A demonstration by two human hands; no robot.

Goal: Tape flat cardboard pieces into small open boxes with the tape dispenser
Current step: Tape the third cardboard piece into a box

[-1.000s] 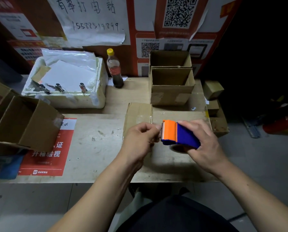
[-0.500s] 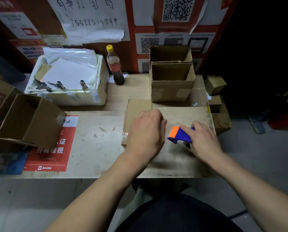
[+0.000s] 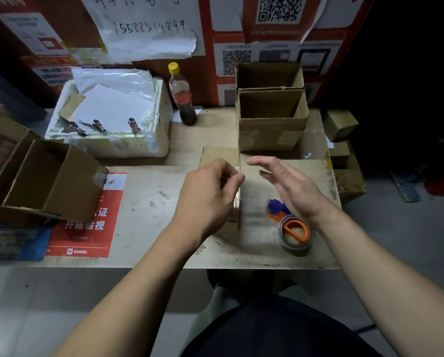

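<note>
A flat cardboard piece (image 3: 219, 154) lies on the table in front of me, partly under my hands. My left hand (image 3: 208, 191) rests on it with fingers curled, thumb against forefinger at its right edge. My right hand (image 3: 290, 186) hovers to the right of that edge, fingers straight and empty. The orange and blue tape dispenser (image 3: 291, 226) lies on the table just below my right hand, its tape roll facing up. Two open taped boxes (image 3: 272, 124) stand one behind the other at the back of the table.
A white foam box (image 3: 107, 143) with papers and clips sits at the back left, a cola bottle (image 3: 182, 99) beside it. An open cardboard box (image 3: 51, 181) lies tipped at the left edge. Small boxes (image 3: 340, 122) are stacked right of the table (image 3: 148, 207). A red notice (image 3: 87, 222) lies on it.
My right hand has set the tape dispenser down on the table and lifted off it, open. My left hand has stayed on the flat cardboard.
</note>
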